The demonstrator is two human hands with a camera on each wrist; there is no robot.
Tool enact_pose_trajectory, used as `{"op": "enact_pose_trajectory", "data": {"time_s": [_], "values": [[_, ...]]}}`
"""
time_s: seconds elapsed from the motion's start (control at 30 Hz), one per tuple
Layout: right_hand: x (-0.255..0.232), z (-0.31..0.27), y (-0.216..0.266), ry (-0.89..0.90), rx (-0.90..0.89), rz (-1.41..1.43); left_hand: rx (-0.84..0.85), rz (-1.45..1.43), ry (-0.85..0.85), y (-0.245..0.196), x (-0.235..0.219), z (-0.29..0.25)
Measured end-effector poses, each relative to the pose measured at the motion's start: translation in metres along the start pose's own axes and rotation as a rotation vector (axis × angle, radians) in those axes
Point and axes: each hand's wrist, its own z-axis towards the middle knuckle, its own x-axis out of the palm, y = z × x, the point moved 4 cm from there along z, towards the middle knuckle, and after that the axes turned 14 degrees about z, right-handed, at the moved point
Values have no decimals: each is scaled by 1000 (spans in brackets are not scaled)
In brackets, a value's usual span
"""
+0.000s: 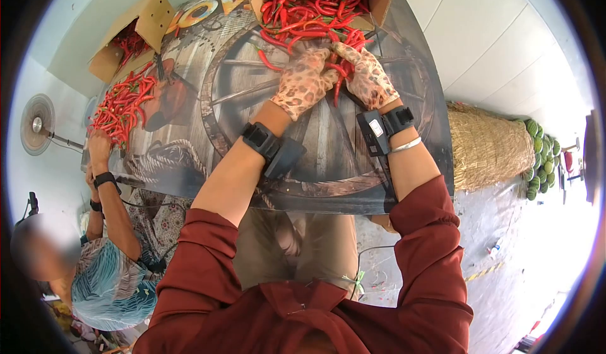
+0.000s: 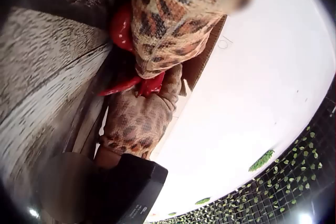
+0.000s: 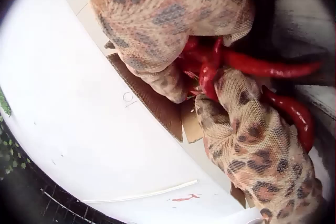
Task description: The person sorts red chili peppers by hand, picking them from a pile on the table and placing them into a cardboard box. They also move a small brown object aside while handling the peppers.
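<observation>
Both hands wear leopard-print gloves and meet over the table just in front of a heap of red chili peppers (image 1: 315, 29). My right hand (image 1: 372, 82) holds a few red chili peppers (image 3: 252, 65) under its curled fingers, their tapered ends sticking out. Thumb and fingertips of my left hand (image 1: 303, 84) pinch at the same small bunch, close against the right hand. In the left wrist view a thin red chili pepper (image 2: 119, 87) pokes out between the two gloves. One curved chili pepper (image 3: 295, 116) shows beside the left glove. The stem ends are mostly hidden by fingers.
A cardboard box (image 1: 382, 2) spills chilies onto the printed tabletop (image 1: 315, 146). At the left, another person's hand (image 1: 99, 147) is at a second chili pile (image 1: 125, 105) before another box (image 1: 156, 21). A straw-coloured roll (image 1: 489, 149) and watermelons (image 1: 541, 158) lie beyond the right edge.
</observation>
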Motion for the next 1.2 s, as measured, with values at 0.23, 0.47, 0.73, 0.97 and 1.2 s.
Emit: {"op": "enact_pose_trajectory", "data": {"time_s": [0.23,0.47,0.73,0.97,1.2], "values": [[17,-11,-60,-198,266,521,63,-72,-33,1,-1,-1],[2,-4,-36,-672,801,1541,-74,-164,-19,14,-22,-3],[10,-7,-64,-610,721,1655,-20,17,151,6,-30,-34],[6,-4,-48,-625,746,1648,-2,-93,52,15,-19,-28],[10,-8,-62,-501,734,1623,-119,-290,-18,14,-13,-25]]}}
